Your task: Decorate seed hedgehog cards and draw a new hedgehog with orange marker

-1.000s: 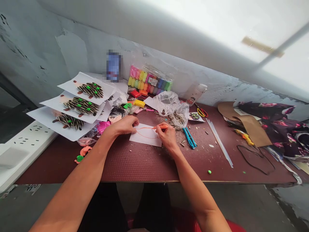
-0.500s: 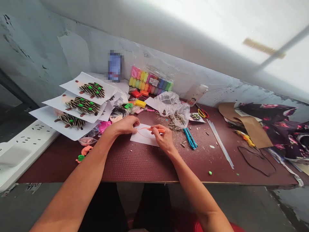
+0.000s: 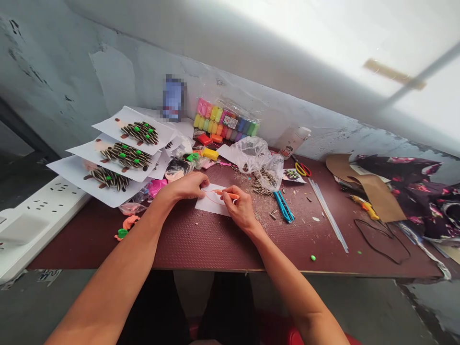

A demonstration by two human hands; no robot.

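Orange marker (image 3: 230,195) on white paper sheet (image 3: 207,205), centre of frame.
Right hand (image 3: 240,209): fingers clamped on marker. Left hand (image 3: 186,187): fingers together, flat on sheet.

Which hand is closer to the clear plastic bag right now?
Right hand: it is just in front of the clear plastic bag. The left hand rests on the white paper, farther off to the bag's left.

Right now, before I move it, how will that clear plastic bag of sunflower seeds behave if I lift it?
The clear plastic bag looks thin and crumpled, so it will probably sag rather than hold its shape. It is likely light for its size. The sunflower seeds sit loosely at its low end, so they may well spill onto the table.
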